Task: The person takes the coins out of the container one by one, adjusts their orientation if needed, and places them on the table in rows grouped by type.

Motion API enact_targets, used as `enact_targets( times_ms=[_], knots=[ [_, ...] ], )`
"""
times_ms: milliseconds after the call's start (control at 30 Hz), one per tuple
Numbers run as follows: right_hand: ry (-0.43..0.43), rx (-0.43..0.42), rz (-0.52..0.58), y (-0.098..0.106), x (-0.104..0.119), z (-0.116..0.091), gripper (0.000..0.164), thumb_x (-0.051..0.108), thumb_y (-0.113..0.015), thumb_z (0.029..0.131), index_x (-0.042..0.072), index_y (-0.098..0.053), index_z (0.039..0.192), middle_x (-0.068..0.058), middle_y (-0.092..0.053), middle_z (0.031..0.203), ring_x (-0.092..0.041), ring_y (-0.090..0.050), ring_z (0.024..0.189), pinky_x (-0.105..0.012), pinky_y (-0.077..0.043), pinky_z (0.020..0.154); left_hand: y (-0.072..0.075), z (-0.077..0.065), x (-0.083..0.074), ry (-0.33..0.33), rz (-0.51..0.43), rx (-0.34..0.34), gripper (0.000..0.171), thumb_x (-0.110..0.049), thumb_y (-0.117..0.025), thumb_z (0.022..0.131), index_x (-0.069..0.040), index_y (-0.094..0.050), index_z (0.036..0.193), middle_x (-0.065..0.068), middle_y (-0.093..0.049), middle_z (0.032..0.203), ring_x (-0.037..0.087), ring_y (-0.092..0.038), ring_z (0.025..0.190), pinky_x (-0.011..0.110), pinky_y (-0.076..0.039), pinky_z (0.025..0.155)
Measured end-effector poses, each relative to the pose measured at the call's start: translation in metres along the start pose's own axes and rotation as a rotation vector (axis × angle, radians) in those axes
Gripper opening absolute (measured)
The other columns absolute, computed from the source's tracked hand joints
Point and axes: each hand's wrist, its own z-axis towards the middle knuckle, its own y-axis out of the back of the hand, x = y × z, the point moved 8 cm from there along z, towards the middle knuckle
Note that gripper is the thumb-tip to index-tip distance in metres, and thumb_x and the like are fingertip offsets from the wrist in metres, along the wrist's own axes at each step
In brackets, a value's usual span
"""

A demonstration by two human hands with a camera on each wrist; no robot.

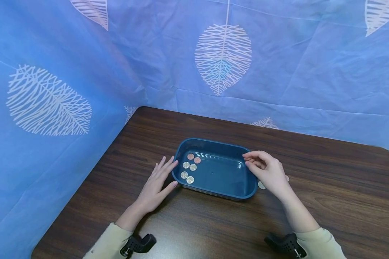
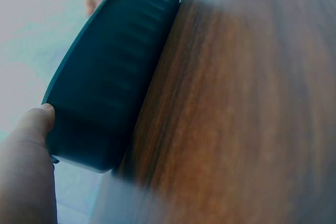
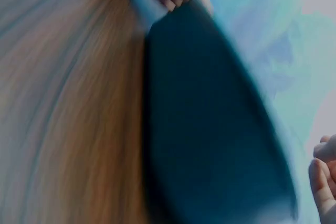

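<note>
A blue rectangular tray (image 1: 214,194) holds two copper-coloured coins (image 1: 190,156) and several silver-coloured coins (image 1: 190,180), grouped toward its left end. My left hand (image 1: 155,185) rests against that end with fingers extended; its thumb (image 2: 39,121) touches the tray's wall in the left wrist view. Over the tray's right rim is my right hand (image 1: 268,172), fingers bent and thumb close to the index finger. No coin shows between those fingertips, and the gap is too small to read. Beside the tray, partly under the right hand, lies a silver coin (image 1: 261,185).
Another coin (image 1: 287,178) peeks out to the right of the right hand. Everything stands on a dark wood-grain table (image 1: 194,226). A blue cloth (image 1: 168,54) with white leaf prints hangs behind and to the left. Both wrist views are blurred.
</note>
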Motion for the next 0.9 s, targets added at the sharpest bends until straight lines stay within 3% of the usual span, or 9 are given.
enact_targets(
  times_ms=[267, 533, 733, 900],
  knots=[
    [0.018, 0.135, 0.12, -0.042, 0.025, 0.022, 0.022, 0.009, -0.064, 0.092, 0.006, -0.064, 0.113, -0.009, -0.065, 0.105, -0.016, -0.064, 0.092, -0.026, -0.055, 0.076, 0.001, 0.002, -0.001, -0.004, 0.011, -0.001, 0.058, -0.04, -0.049, 0.099, -0.021, -0.031, 0.15, -0.007, -0.02, 0.157, 0.019, -0.006, 0.145, 0.056, -0.009, 0.113],
    [0.029, 0.289, 0.131, -0.095, 0.041, 0.04, 0.023, 0.009, -0.065, 0.091, 0.005, -0.065, 0.114, -0.012, -0.066, 0.104, -0.018, -0.062, 0.092, -0.028, -0.054, 0.08, 0.0, 0.001, -0.001, 0.009, 0.012, 0.008, 0.058, -0.041, -0.049, 0.099, -0.023, -0.031, 0.151, -0.008, -0.019, 0.157, 0.017, -0.004, 0.145, 0.054, -0.008, 0.114],
    [0.018, 0.414, 0.149, -0.13, 0.037, 0.048, 0.026, 0.01, -0.064, 0.092, 0.0, -0.063, 0.116, -0.01, -0.065, 0.105, -0.019, -0.063, 0.093, -0.031, -0.054, 0.079, -0.001, 0.001, 0.0, 0.005, 0.008, 0.009, 0.058, -0.039, -0.05, 0.099, -0.023, -0.03, 0.151, -0.008, -0.019, 0.157, 0.017, -0.004, 0.145, 0.055, -0.008, 0.113],
    [-0.015, 0.47, 0.138, -0.146, 0.029, 0.048, 0.025, 0.009, -0.064, 0.091, -0.001, -0.064, 0.114, -0.009, -0.066, 0.103, -0.018, -0.063, 0.091, -0.031, -0.053, 0.079, -0.001, 0.001, -0.001, -0.002, 0.004, 0.009, 0.058, -0.038, -0.05, 0.099, -0.023, -0.03, 0.151, -0.009, -0.018, 0.157, 0.016, -0.004, 0.145, 0.055, -0.008, 0.113]
  ],
)
